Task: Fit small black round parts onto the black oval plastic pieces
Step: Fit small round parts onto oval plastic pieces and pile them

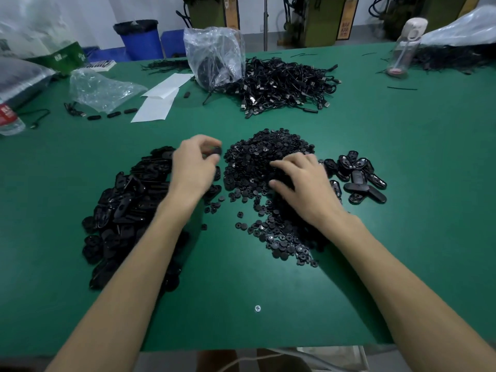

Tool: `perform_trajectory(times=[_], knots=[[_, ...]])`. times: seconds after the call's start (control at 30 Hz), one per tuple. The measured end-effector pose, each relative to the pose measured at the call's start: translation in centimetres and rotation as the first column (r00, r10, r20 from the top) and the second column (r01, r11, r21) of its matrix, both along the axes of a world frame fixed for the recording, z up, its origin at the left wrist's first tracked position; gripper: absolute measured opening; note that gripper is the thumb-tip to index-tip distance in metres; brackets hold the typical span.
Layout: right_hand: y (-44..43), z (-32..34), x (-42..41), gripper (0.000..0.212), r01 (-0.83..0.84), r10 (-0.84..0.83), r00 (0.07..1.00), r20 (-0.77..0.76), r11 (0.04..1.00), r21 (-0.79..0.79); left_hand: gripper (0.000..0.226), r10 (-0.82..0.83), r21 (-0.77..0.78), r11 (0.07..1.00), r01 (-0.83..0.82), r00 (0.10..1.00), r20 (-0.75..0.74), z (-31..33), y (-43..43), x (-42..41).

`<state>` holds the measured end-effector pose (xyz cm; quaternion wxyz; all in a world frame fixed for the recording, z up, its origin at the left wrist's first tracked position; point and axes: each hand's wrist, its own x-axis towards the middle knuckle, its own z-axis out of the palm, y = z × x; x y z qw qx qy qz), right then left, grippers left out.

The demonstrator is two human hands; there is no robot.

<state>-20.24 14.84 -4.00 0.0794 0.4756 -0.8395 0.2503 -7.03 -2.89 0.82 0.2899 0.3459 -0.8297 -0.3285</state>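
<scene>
- Green table (402, 157) bears 3 black heaps, tangled cables (281, 84) behind them.
- Oval pieces (126, 205) lie left, partly hidden by the left forearm; more sit far right.
- Round parts (257, 162) fill the middle.
- Right hand (303, 183) digs curled fingers into them; any grip is hidden.
- Left hand (193, 165) pinches a blurred black piece (214, 151) between thumb and fingertips, beside the round parts.

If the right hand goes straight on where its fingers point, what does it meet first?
Probably the heap of small round parts, directly ahead of the right hand; depth is unclear.
</scene>
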Motion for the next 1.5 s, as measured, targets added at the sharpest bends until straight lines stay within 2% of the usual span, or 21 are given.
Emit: perform_trajectory(times=[0.1, 0.2, 0.3, 0.5, 0.6, 0.83, 0.93, 1.1, 1.23, 1.33, 1.5], knots=[[-0.3, -0.4, 0.4, 0.043, -0.033, 0.034, 0.999, -0.026, 0.998, 0.059, 0.027, -0.13, 0.193, 0.968, 0.161, 0.977, -0.167, -1.2, 2.7, -1.2], [-0.2, -0.4, 0.4, 0.024, -0.027, 0.028, 0.999, -0.04, 0.999, 0.022, 0.023, -0.103, 0.402, 0.885, 0.236, 0.94, -0.325, -3.1, 4.5, -2.0], [-0.2, -0.3, 0.5, 0.014, -0.018, 0.018, 1.0, -0.025, 1.0, 0.0, 0.022, -0.061, 0.492, 0.823, 0.283, 0.906, -0.419, -4.4, 5.4, -2.1], [-0.1, -0.2, 0.3, 0.014, 0.01, -0.011, 1.0, -0.006, 0.991, -0.133, 0.021, -0.074, 0.517, 0.774, 0.366, 0.863, -0.5, -4.9, 5.4, -1.5], [0.0, -0.2, 0.3, 0.013, 0.061, -0.041, 0.996, 0.082, 0.965, -0.255, 0.024, -0.11, 0.492, 0.783, 0.381, 0.862, -0.494, -5.0, 5.6, -1.4], [0.4, 0.1, 0.1, 0.011, 0.106, 0.008, 0.958, 0.287, 0.92, -0.378, 0.038, -0.147, 0.457, 0.807, 0.373, 0.877, -0.457, -5.1, 5.5, -1.2], [0.5, 0.6, 0.4, 0.012, 0.125, 0.086, 0.908, 0.409, 0.878, -0.463, 0.041, -0.151, 0.442, 0.821, 0.363, 0.883, -0.444, -5.3, 5.4, -1.3], [0.4, 0.8, 0.5, 0.015, 0.133, 0.208, 0.805, 0.556, 0.85, -0.51, 0.039, -0.158, 0.441, 0.815, 0.376, 0.876, -0.456, -5.6, 5.2, -1.3], [0.5, 1.0, 0.3, 0.022, 0.178, 0.33, 0.671, 0.664, 0.798, -0.576, 0.035, -0.147, 0.452, 0.807, 0.38, 0.871, -0.47, -5.7, 5.1, -1.3], [0.5, 1.0, 0.4, 0.024, 0.194, 0.382, 0.614, 0.691, 0.775, -0.602, 0.029, -0.12, 0.472, 0.791, 0.389, 0.855, -0.504, -5.6, 5.3, -1.3], [0.4, 1.1, 0.7, 0.019, 0.158, 0.408, 0.589, 0.697, 0.788, -0.595, 0.02, -0.056, 0.519, 0.76, 0.39, 0.836, -0.546, -5.6, 5.3, -1.2]])
